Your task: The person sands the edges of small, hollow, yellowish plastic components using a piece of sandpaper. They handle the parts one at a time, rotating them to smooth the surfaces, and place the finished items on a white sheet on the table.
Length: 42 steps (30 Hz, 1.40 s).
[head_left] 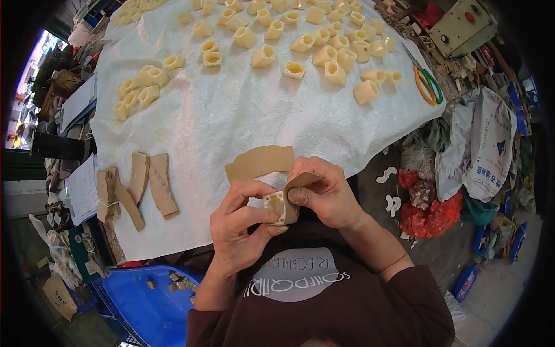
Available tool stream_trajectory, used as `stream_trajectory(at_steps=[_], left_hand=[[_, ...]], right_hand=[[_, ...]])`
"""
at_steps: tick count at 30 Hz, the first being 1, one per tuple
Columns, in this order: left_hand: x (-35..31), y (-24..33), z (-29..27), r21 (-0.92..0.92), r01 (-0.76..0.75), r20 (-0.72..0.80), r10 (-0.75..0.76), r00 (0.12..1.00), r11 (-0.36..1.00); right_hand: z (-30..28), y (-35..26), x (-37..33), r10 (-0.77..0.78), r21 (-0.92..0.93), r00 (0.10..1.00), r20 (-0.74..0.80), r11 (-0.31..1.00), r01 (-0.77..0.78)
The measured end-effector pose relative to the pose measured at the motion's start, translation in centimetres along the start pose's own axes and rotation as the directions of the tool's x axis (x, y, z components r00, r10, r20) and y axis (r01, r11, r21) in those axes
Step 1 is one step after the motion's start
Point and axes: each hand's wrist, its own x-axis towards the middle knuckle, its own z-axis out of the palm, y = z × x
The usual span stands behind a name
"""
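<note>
A: Since both hands are on one small piece, where is it and how are the fingers set?

B: Centre of frame, just above the shirt. The left hand (237,224) has its fingers clamped round a cream hollow block (280,207), open end showing. The right hand (329,199) has thumb and fingers pinched on a tan strip (305,178) at the block's right side. How far round the strip reaches: cannot tell.

A: Good technique for this step?

B: My judgement: keep the left grip firm but off the face being covered. Press with the right thumb from the held edge outward—steady tension, strip edge level with the rim. Slack at a corner would likely leave a bubble.

A: Surface and room?

B: White sheeting (191,121) covers the worktop. A loose tan piece (260,161) lies just above the hands; a tied bundle of strips (106,196) at left; many cream pieces (263,55) across the top; scissors (428,87) upper right. Off the worktop—a blue tub (147,303) lower left, red bags (432,217) and a white sack (490,144) at right.
</note>
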Motion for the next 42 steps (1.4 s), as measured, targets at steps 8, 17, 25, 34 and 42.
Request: stream_trajectory(at_steps=[8, 17, 25, 34, 42], left_hand=[[0.7, 0.7, 3.9, -0.227, 0.189, -0.429, -0.272, 0.862, 0.956], [0.5, 0.8, 1.5, -0.023, 0.19, -0.182, -0.191, 0.964, 0.981], [0.9, 0.8, 0.3, -0.005, 0.182, -0.02, -0.182, 0.983, 0.983], [1.4, 0.7, 3.9, 0.15, 0.239, -0.385, -0.166, 0.908, 0.959], [0.4, -0.5, 3.5, 0.111, 0.157, -0.38, -0.104, 0.919, 0.981]], right_hand=[[0.8, 1.6, 0.7, -0.406, -0.122, 0.908, -0.109, 0.911, 0.393], [0.1, 1.2, 0.5, -0.318, 0.078, 0.948, -0.001, 0.945, 0.317], [0.3, 0.0, -0.2, -0.089, -0.006, 0.995, 0.046, 0.996, 0.09], [1.2, 1.1, 0.8, -0.455, -0.161, 0.886, -0.083, 0.884, 0.439], [0.5, 0.7, 0.3, -0.385, -0.218, 0.922, -0.033, 0.903, 0.369]])
